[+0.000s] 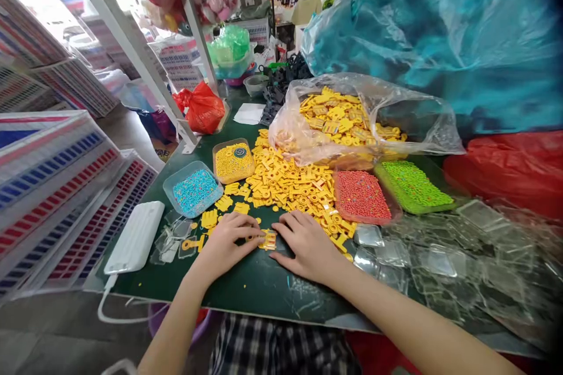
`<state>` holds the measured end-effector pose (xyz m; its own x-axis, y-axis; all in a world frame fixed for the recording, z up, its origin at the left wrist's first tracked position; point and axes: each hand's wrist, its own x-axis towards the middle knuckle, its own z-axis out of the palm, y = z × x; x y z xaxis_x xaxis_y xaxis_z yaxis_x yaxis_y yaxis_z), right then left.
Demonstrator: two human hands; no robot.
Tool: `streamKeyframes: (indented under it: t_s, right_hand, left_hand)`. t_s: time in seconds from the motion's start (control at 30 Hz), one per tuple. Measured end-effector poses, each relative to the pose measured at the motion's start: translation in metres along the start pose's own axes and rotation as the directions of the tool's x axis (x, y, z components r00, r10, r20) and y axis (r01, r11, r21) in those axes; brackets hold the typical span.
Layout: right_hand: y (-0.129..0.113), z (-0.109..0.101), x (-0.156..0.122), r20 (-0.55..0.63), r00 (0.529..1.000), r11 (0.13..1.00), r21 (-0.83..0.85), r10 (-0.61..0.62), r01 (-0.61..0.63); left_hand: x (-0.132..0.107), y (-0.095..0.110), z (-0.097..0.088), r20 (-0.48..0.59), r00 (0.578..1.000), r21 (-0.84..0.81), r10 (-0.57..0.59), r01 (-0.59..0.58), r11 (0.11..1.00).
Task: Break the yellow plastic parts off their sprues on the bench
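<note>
Grasping one yellow piece point(270, 239) with left fingers point(251, 244), right fingers point(288, 228) parted beside it, four bead trays point(168, 188)

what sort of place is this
Probably a small workshop for assembling plastic goods: the heaped yellow plastic parts, blue beads and stacked plastic crates suggest it.

A dark green tabletop point(250, 290) sets off a heap of bright yellow molded plastic pieces point(288, 181) and one small yellow plastic piece point(270, 240) banded with red and paler stripes. Vivid color runs through tiny sky-blue round beads point(196, 190) with mixed flecks, yellow round beads point(229, 165), coral-red round beads point(363, 196) and lime-green round beads point(413, 186) dotted with orange. Turquoise translucent plastic sheeting point(431, 29) contrasts with a glossy red plastic bag point(205, 110), white plastic crates point(57, 181) lined with blue and red rows, and dark-and-white plaid fabric point(277, 345).
</note>
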<state>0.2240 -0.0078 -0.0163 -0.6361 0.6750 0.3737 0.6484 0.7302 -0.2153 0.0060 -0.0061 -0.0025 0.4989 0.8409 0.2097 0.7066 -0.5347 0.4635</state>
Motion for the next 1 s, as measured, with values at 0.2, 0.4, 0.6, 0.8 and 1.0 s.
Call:
streamKeyframes:
  t_s: [0.2,0.4,0.6,0.8,1.0]
  right_hand:
    - [0.005,0.01,0.003,-0.016,0.999,0.997,0.075,0.028,-0.027]
    - [0.011,0.01,0.005,-0.1,0.995,0.997,0.079,0.012,-0.004]
    - [0.009,0.003,-0.001,-0.107,0.99,0.991,0.095,-0.087,0.098]
    - [0.007,0.004,-0.002,-0.045,0.994,0.992,0.073,-0.096,0.099]
    - [0.008,0.003,-0.002,-0.04,0.995,0.993,0.074,-0.091,0.094]
  left_hand:
    - [-0.011,0.002,0.015,-0.067,0.994,0.063,0.09,-0.086,0.994]
    - [-0.009,0.001,0.017,-0.088,0.992,0.055,0.091,-0.086,0.995]
    - [-0.008,0.003,0.019,-0.036,0.996,0.034,0.087,-0.086,0.996]
    - [-0.007,0.001,0.02,-0.037,0.996,0.026,0.084,-0.083,0.996]
    - [-0.006,0.0,0.022,-0.022,0.998,0.021,0.066,-0.065,0.998]
